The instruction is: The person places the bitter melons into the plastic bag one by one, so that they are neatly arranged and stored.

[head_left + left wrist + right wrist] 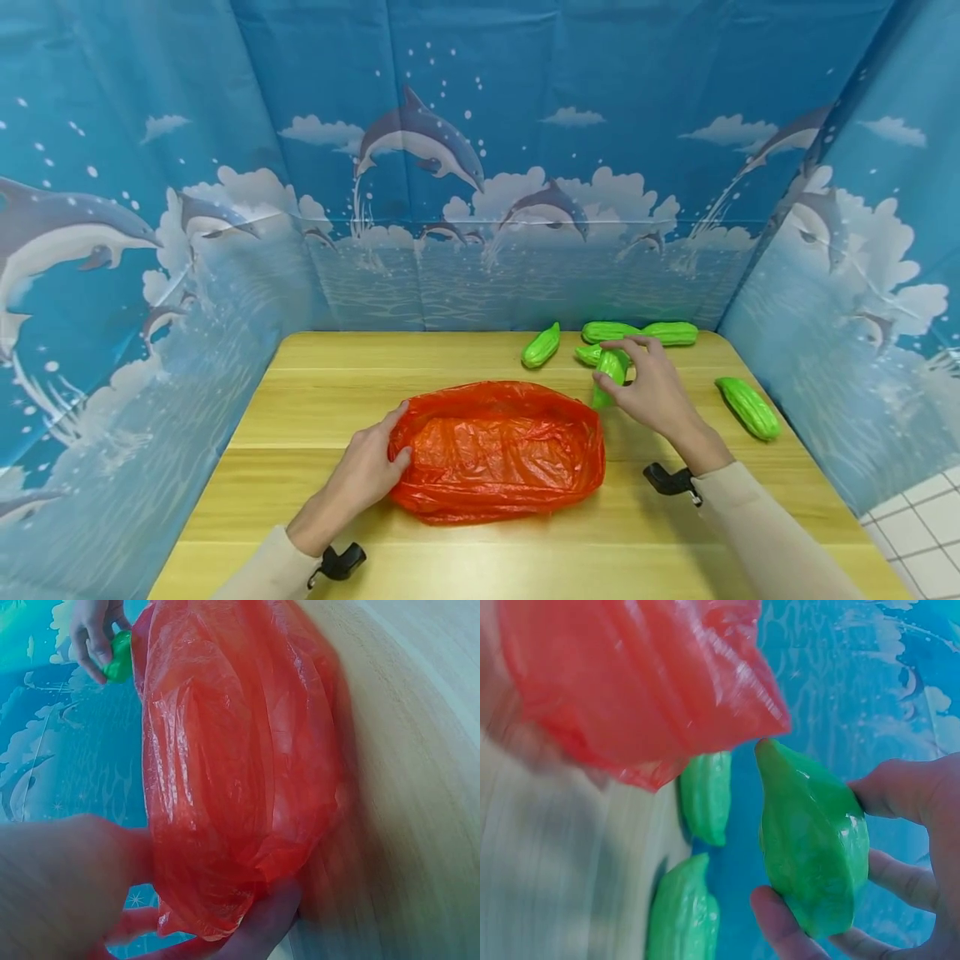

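An open red plastic bag [498,504] lies wide-mouthed on the wooden table, its inside facing up. My left hand [367,461] grips the bag's left end, thumb over the rim; in the left wrist view the thin film bunches between the fingers. Just beyond the bag's right corner, my right hand [658,393] pinches a green ridged gourd [810,840] between thumb and fingertips. That gourd is held tilted, its pointed tip toward the bag [652,682] in the right wrist view. Another gourd [588,355] lies partly hidden behind the held one.
More green gourds lie along the table's back edge: one [542,346] left of the hand, two end to end, [671,333] the right one included. A separate gourd [748,408] sits at the right edge. Dolphin-print curtains [510,275] enclose the table [300,417] behind and at both sides.
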The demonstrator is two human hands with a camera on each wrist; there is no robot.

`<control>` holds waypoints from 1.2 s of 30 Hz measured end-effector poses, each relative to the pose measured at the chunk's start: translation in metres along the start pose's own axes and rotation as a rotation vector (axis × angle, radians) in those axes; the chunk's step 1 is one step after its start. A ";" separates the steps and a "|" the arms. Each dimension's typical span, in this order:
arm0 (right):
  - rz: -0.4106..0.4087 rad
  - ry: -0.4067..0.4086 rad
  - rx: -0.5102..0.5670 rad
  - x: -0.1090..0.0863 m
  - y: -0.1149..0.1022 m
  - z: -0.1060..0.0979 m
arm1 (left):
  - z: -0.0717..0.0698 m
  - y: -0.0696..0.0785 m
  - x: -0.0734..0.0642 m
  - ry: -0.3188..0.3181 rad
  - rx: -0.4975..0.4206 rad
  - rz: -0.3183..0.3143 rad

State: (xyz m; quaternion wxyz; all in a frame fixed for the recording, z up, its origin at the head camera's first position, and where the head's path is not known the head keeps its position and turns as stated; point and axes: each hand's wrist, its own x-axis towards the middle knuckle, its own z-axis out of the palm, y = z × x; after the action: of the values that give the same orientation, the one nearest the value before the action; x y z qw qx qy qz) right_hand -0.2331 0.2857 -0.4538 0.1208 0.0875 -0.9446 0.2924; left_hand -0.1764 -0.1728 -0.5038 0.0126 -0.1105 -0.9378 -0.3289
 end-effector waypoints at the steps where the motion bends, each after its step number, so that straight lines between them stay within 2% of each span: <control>1: -0.002 0.000 0.006 -0.001 -0.002 0.000 | 0.001 0.000 0.000 -0.003 -0.003 -0.004; 11: -0.060 0.014 0.036 -0.003 -0.026 0.000 | 0.001 0.001 0.001 -0.009 -0.004 -0.006; 19: -0.097 -0.023 0.077 -0.001 -0.047 0.004 | 0.002 0.001 0.001 -0.010 -0.018 -0.011; 29: -0.119 -0.087 0.082 0.004 -0.063 0.023 | 0.002 0.005 0.005 -0.014 -0.004 -0.018; 36: -0.120 -0.128 0.101 0.000 -0.072 0.037 | 0.001 0.008 0.004 -0.028 -0.007 -0.010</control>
State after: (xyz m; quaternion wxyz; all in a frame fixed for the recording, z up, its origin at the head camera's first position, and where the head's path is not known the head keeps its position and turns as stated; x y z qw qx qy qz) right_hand -0.2228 0.2061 -0.4456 0.0731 0.1683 -0.9274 0.3259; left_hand -0.1789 -0.1651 -0.4994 -0.0025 -0.1103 -0.9373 -0.3307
